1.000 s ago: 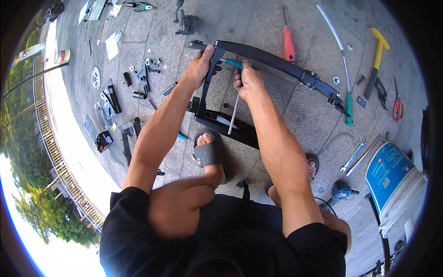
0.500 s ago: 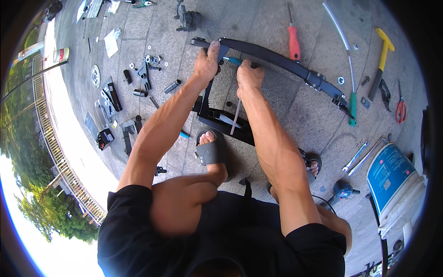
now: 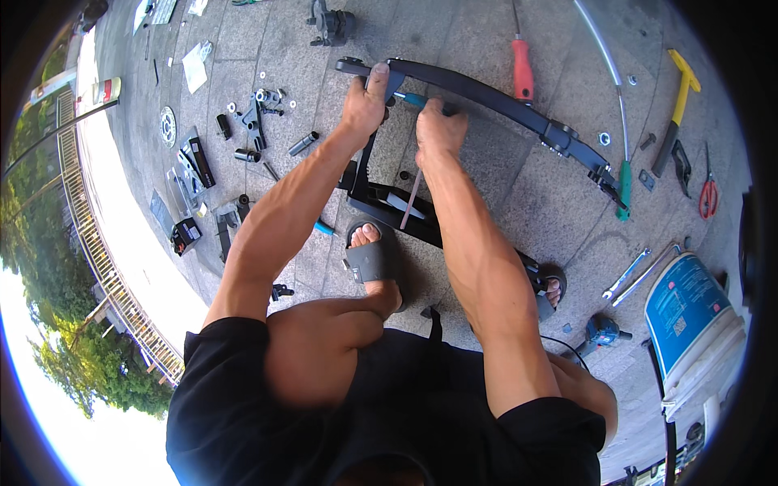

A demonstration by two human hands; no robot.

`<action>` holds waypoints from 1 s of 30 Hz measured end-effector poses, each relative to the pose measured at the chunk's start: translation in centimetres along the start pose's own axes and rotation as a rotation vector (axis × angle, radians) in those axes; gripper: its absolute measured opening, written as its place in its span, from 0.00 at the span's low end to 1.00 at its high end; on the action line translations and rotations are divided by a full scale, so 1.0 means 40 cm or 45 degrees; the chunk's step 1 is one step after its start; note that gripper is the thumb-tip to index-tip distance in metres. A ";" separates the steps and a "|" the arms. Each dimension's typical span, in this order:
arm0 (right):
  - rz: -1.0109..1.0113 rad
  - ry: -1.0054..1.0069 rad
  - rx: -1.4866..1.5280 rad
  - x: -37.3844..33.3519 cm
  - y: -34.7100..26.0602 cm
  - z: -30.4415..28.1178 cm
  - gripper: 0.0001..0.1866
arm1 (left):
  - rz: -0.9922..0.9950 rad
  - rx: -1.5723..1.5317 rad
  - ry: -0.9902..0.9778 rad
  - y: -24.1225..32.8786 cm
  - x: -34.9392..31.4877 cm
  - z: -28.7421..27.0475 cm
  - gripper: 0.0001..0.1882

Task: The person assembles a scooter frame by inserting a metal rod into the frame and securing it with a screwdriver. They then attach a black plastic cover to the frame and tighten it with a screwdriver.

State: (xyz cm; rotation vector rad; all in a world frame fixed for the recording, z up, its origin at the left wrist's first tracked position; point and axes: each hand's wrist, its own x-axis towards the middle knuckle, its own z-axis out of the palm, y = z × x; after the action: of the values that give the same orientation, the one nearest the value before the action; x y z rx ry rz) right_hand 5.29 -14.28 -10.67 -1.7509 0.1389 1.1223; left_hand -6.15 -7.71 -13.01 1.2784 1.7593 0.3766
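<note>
Head view: gripping black frame (image 3: pixel 478 87) at far left corner with left hand (image 3: pixel 365 104), fingers wrapped round, thumb pressed flat along bar. Clenching teal-handled tool (image 3: pixel 412 99) in right hand (image 3: pixel 440 130), just right of left hand, tip aimed left at frame corner. Can't tell whether touching. Below right fist: pale rod (image 3: pixel 412 198), slanting near toward lower bar; can't tell if part of same tool.

Frame: over paving (image 3: pixel 506 170), just beyond sandals (image 3: pixel 369 263), long bar running from left hand out to right.

Far right: red screwdriver (image 3: pixel 523 73) beyond long bar, green-handled screwdriver (image 3: pixel 624 190) by right end, then yellow hammer (image 3: pixel 682 89) and red scissors (image 3: pixel 708 200). Near right: wrench (image 3: pixel 628 274), blue bucket (image 3: pixel 687 300), power tool (image 3: pixel 602 330). Far left: metal disc (image 3: pixel 168 127), loose parts (image 3: pixel 256 121), white sheet (image 3: pixel 195 73).
</note>
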 end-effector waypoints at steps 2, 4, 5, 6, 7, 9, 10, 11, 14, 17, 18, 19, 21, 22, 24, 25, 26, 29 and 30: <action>0.001 0.014 -0.036 0.008 0.013 0.002 0.26 | 0.017 0.005 0.030 0.007 -0.004 0.001 0.43; -0.031 0.013 -0.082 0.019 0.028 0.006 0.26 | 0.012 -0.024 0.033 0.017 -0.011 0.002 0.41; -0.055 0.011 -0.110 0.025 0.034 0.008 0.27 | 0.001 -0.054 0.019 0.023 -0.016 0.001 0.41; -0.087 0.038 -0.143 0.031 0.037 0.010 0.27 | -0.008 -0.086 -0.002 0.029 -0.020 0.003 0.40; -0.051 -0.015 -0.106 0.037 0.037 0.008 0.24 | -0.036 -0.124 -0.019 0.034 -0.025 0.004 0.39; 0.060 -0.118 -0.005 0.048 0.027 0.002 0.18 | -0.043 -0.201 -0.050 0.037 -0.033 0.002 0.36; 0.147 -0.185 0.054 0.051 0.018 -0.004 0.16 | -0.031 -0.173 -0.036 0.037 -0.032 0.001 0.34; 0.298 -0.291 0.136 0.055 0.007 -0.021 0.15 | -0.073 -0.158 -0.043 0.034 -0.032 0.001 0.33; 0.539 -0.427 0.236 0.054 -0.019 -0.039 0.13 | 0.014 -0.092 0.028 0.018 -0.015 0.004 0.32; 0.379 -0.343 0.104 0.042 -0.021 -0.022 0.14 | 0.045 -0.088 0.016 0.001 0.000 0.006 0.32; 0.222 -0.225 0.080 0.031 -0.013 -0.004 0.18 | 0.041 -0.081 0.007 -0.003 0.001 0.007 0.33; 0.162 -0.156 0.055 0.027 -0.008 0.002 0.21 | 0.042 -0.091 -0.003 -0.004 0.002 0.007 0.33; 0.066 -0.116 0.156 0.018 0.004 0.013 0.25 | 0.032 -0.094 -0.015 -0.002 -0.004 0.005 0.33; 0.028 -0.082 0.134 0.016 0.008 0.016 0.24 | 0.013 -0.091 -0.028 0.003 -0.006 0.004 0.38; -0.008 -0.049 0.084 0.010 0.014 0.012 0.25 | -0.028 -0.074 -0.041 0.013 -0.012 0.001 0.45; -0.012 -0.049 0.069 0.009 0.016 0.010 0.25 | -0.031 -0.076 -0.048 0.018 -0.015 0.001 0.47; -0.047 -0.056 0.065 0.009 0.017 0.008 0.26 | -0.016 -0.097 -0.055 0.021 -0.018 0.000 0.47; -0.109 -0.028 -0.008 0.009 0.026 0.010 0.24 | -0.007 -0.137 -0.047 0.019 -0.023 0.003 0.46; -0.116 -0.027 -0.015 0.010 0.029 0.014 0.24 | 0.004 -0.131 -0.036 0.015 -0.023 0.004 0.45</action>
State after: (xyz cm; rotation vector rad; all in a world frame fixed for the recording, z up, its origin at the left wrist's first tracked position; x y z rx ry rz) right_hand 4.56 -14.25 -11.78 -1.7378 0.0391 1.0768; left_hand -5.61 -8.30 -12.25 1.2083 1.6922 0.4432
